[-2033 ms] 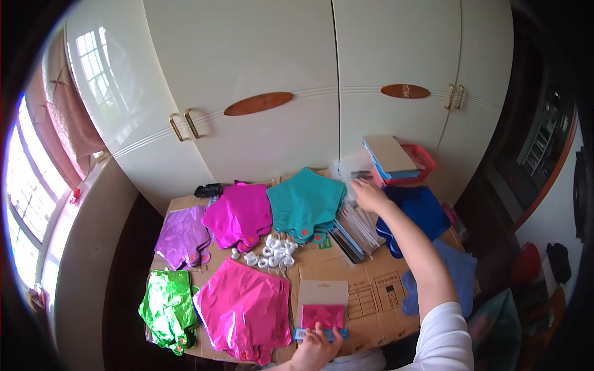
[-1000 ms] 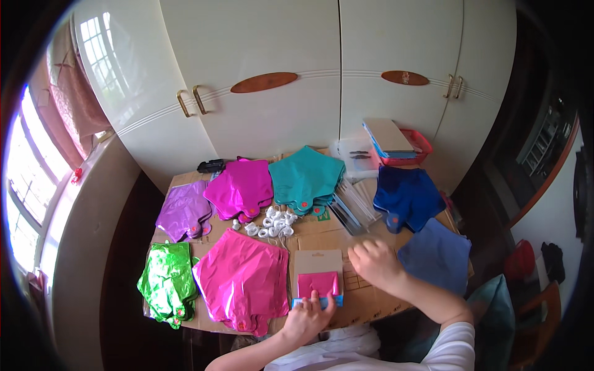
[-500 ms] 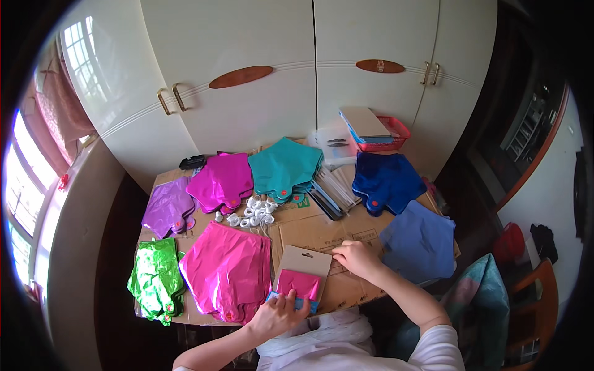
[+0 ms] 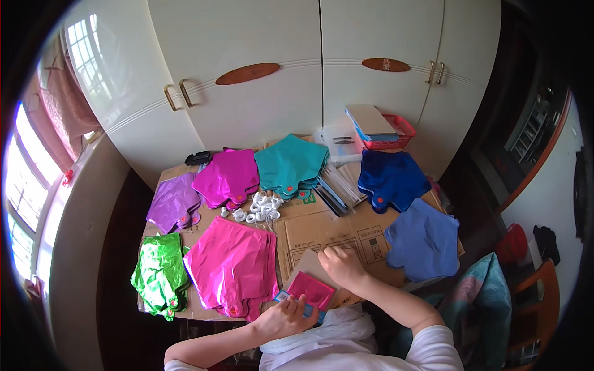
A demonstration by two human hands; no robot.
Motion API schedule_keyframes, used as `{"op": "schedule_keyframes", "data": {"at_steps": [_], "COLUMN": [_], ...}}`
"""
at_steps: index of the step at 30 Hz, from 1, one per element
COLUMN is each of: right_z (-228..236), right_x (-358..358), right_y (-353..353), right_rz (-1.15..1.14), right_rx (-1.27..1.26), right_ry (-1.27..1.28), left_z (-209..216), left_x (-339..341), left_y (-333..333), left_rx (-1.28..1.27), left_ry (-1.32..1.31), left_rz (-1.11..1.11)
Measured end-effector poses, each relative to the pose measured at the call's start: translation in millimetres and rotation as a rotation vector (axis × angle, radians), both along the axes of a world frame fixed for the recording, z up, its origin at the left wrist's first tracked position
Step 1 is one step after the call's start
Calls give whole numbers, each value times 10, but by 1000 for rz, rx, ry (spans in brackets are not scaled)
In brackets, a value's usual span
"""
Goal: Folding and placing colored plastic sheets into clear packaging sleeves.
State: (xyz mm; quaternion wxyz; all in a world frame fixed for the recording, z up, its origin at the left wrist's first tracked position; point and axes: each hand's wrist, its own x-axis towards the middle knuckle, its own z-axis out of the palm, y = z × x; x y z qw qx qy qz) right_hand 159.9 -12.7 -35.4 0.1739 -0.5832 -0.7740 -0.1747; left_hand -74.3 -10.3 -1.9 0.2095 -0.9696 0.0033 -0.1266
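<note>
A grey-beige backing card with a folded pink foil balloon on it lies tilted near the table's front edge. A blue strip runs along the card's lower end. My left hand grips that lower end, thumb and fingers bent over the blue strip. Curled at the card's upper right corner is my right hand, its fingers closed and covering that corner. Just left of the card a stack of flat pink foil balloons lies on the cardboard sheet.
Around the table lie green, lilac, magenta, teal, dark blue and pale blue balloons. White ribbon rolls sit mid-left. A red basket stands far back before the white cupboard.
The card has turned clockwise and its upper end is now partly behind my right hand. My right hand has moved a little left and nearer, its fingers curling more. The whole view has shifted slightly.
</note>
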Motion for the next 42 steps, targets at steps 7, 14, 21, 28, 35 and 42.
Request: {"op": "schedule_keyframes", "data": {"at_steps": [7,14,21,28,35,42], "right_z": [39,-11,-14,-66,-192,-185], "right_x": [-76,-138,-140,-98,-94,-58], "right_y": [-14,-27,-5,57,45,65], "right_rz": [43,8,16,31,46,57], "right_rx": [26,19,8,13,-65,-63], "right_ry": [28,129,206,393,404,422], "left_z": [-22,-90,-75,-61,-18,34], "left_x": [-49,-168,-264,-314,-325,-444], "left_y": [5,46,153,245,307,351], "left_rx": [-4,44,42,16,14,1], "left_ry": [-40,-59,-49,-63,-65,-47], "left_rz": [-24,-40,-85,-131,-143,-152]}}
